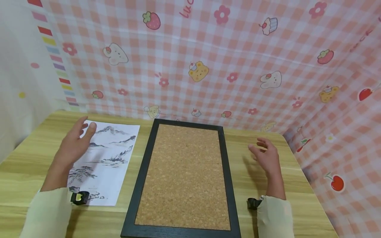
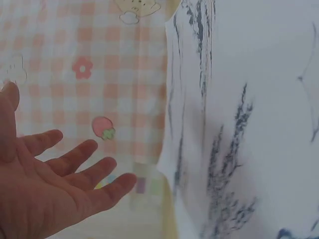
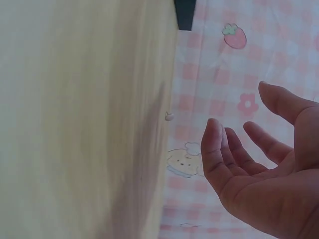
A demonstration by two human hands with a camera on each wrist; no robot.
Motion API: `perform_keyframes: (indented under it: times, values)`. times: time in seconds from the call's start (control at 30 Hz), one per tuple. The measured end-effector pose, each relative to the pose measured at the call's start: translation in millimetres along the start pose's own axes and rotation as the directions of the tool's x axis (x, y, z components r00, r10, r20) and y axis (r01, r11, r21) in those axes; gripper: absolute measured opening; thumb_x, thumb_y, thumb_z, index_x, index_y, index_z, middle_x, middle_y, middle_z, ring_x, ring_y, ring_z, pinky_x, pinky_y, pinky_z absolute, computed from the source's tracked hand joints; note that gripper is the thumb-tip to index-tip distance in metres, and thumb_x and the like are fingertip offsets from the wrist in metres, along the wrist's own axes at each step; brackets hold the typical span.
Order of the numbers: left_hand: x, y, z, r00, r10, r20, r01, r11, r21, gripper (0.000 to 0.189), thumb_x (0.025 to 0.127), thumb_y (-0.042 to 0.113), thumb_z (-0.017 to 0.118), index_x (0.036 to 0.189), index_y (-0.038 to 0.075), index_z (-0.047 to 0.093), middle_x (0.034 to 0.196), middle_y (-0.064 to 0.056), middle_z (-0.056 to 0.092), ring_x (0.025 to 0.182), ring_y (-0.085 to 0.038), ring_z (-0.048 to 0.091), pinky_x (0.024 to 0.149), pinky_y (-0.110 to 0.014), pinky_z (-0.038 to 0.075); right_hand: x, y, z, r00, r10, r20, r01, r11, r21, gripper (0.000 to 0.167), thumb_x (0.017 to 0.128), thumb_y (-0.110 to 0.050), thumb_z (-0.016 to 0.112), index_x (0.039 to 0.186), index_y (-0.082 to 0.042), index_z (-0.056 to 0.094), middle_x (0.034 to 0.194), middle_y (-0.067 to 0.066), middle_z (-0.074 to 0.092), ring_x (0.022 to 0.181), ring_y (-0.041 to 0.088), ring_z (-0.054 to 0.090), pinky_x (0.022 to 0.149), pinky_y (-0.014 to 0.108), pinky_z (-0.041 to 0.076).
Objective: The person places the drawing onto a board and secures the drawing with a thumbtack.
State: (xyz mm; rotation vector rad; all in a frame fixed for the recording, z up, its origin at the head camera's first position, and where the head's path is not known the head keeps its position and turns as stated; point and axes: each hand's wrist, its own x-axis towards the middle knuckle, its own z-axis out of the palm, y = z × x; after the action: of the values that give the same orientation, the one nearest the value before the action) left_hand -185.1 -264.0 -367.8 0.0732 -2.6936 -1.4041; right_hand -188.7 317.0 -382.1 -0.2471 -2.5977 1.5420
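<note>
Over the left edge of a white sheet (image 1: 114, 172) printed with an ink landscape, my left hand (image 1: 74, 143) is held with nothing in it. Its fingers (image 2: 77, 157) spread loosely in the left wrist view, apart from the paper (image 2: 279, 99). Between the hands lies a black-framed cork board (image 1: 184, 178), flat on the table. To the right of that board my right hand (image 1: 265, 155) hovers above the wood, also holding nothing. In the right wrist view its fingers (image 3: 214, 149) are loosely bent, and a corner of the black frame (image 3: 185, 14) shows at the top.
The wooden table (image 1: 101, 221) runs back to a pink checked cloth (image 1: 178, 66) hung behind it. More of that cloth (image 1: 351, 138) hangs along the right side. A black wrist camera (image 1: 79, 197) sits at the left cuff, another camera (image 1: 253, 203) at the right.
</note>
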Motion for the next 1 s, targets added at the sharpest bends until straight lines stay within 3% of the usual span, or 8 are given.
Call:
perform_keyframes:
  times: [0.1, 0.27, 0.37, 0.53, 0.63, 0.77, 0.9, 1.0]
  values:
    - [1.8, -8.0, -2.6, 0.999, -0.033, -0.001, 0.033, 0.993, -0.110, 0.075, 0.109, 0.051, 0.029, 0.163, 0.007, 0.002, 0.159, -0.039, 0.012, 0.142, -0.063, 0.012, 0.106, -0.079, 0.019, 3.8, 2.7, 0.0, 0.999, 0.045, -0.014, -0.043, 0.997, 0.070, 0.067, 0.102, -0.028, 0.063, 0.157, -0.001, 0.034, 0.152, 0.027, 0.037, 0.125, 0.037, 0.049, 0.081, 0.025, 0.058]
    - [2.3, -19.3, -9.3, 0.991, -0.132, -0.004, 0.128, 0.970, -0.208, 0.078, 0.107, 0.056, 0.030, 0.164, 0.011, 0.001, 0.163, -0.033, 0.006, 0.144, -0.060, 0.012, 0.110, -0.076, 0.017, 10.0, 5.6, -0.5, 0.993, 0.110, -0.042, -0.102, 0.981, 0.165, 0.065, 0.102, -0.023, 0.063, 0.156, -0.002, 0.035, 0.150, 0.024, 0.037, 0.114, 0.028, 0.055, 0.079, 0.023, 0.058]
    - [-0.6, -25.7, -17.4, 0.979, -0.203, 0.007, 0.197, 0.936, -0.292, 0.081, 0.104, 0.062, 0.030, 0.165, 0.016, 0.003, 0.165, -0.029, 0.008, 0.147, -0.054, 0.014, 0.114, -0.070, 0.020, 12.8, 7.2, 0.7, 0.991, 0.133, -0.023, -0.127, 0.975, 0.183, 0.066, 0.102, -0.027, 0.063, 0.156, -0.002, 0.034, 0.147, 0.022, 0.038, 0.108, 0.024, 0.058, 0.079, 0.025, 0.059]
    - [-5.2, -35.6, -25.7, 0.952, -0.301, 0.047, 0.292, 0.856, -0.426, 0.084, 0.096, 0.072, 0.035, 0.164, 0.035, 0.003, 0.169, -0.015, 0.008, 0.152, -0.043, 0.012, 0.120, -0.057, 0.022, 13.3, 10.3, 3.4, 0.984, 0.178, 0.012, -0.177, 0.963, 0.203, 0.071, 0.101, -0.034, 0.063, 0.157, -0.002, 0.032, 0.144, 0.018, 0.039, 0.112, 0.026, 0.057, 0.082, 0.027, 0.058]
    - [-5.1, -39.9, -25.4, 0.942, -0.329, 0.069, 0.317, 0.804, -0.504, 0.090, 0.092, 0.074, 0.043, 0.163, 0.038, 0.003, 0.170, -0.008, 0.008, 0.154, -0.037, 0.009, 0.116, -0.044, 0.032, 13.2, 14.7, 3.2, 0.981, 0.191, 0.021, -0.191, 0.962, 0.197, 0.071, 0.102, -0.031, 0.063, 0.157, -0.001, 0.031, 0.145, 0.019, 0.038, 0.114, 0.027, 0.055, 0.080, 0.026, 0.058]
    - [-5.5, -44.2, -24.4, 0.936, -0.345, 0.064, 0.314, 0.740, -0.595, 0.092, 0.091, 0.070, 0.050, 0.164, 0.035, 0.008, 0.170, -0.003, 0.011, 0.154, -0.028, 0.011, 0.098, -0.025, 0.039, 16.1, 22.4, 3.9, 0.981, 0.189, 0.031, -0.192, 0.964, 0.185, 0.069, 0.101, -0.024, 0.065, 0.156, 0.001, 0.031, 0.147, 0.023, 0.037, 0.105, 0.017, 0.056, 0.078, 0.025, 0.059]
    - [-6.1, -48.0, -23.8, 0.927, -0.374, 0.042, 0.319, 0.722, -0.614, 0.091, 0.089, 0.070, 0.053, 0.164, 0.037, 0.011, 0.168, 0.001, 0.018, 0.145, -0.027, 0.023, 0.096, -0.023, 0.038, 19.3, 28.7, 6.0, 0.980, 0.198, 0.016, -0.197, 0.958, 0.209, 0.067, 0.100, -0.019, 0.067, 0.155, 0.001, 0.034, 0.146, 0.022, 0.037, 0.097, 0.008, 0.054, 0.075, 0.023, 0.058]
    - [-4.7, -51.6, -22.2, 0.924, -0.382, 0.022, 0.304, 0.698, -0.649, 0.091, 0.090, 0.067, 0.055, 0.164, 0.033, 0.015, 0.159, -0.003, 0.031, 0.128, -0.021, 0.038, 0.088, -0.020, 0.043, 20.0, 32.6, 6.6, 0.980, 0.199, 0.003, -0.195, 0.960, 0.202, 0.066, 0.099, -0.016, 0.068, 0.154, 0.000, 0.036, 0.146, 0.022, 0.039, 0.101, 0.009, 0.053, 0.073, 0.022, 0.057]
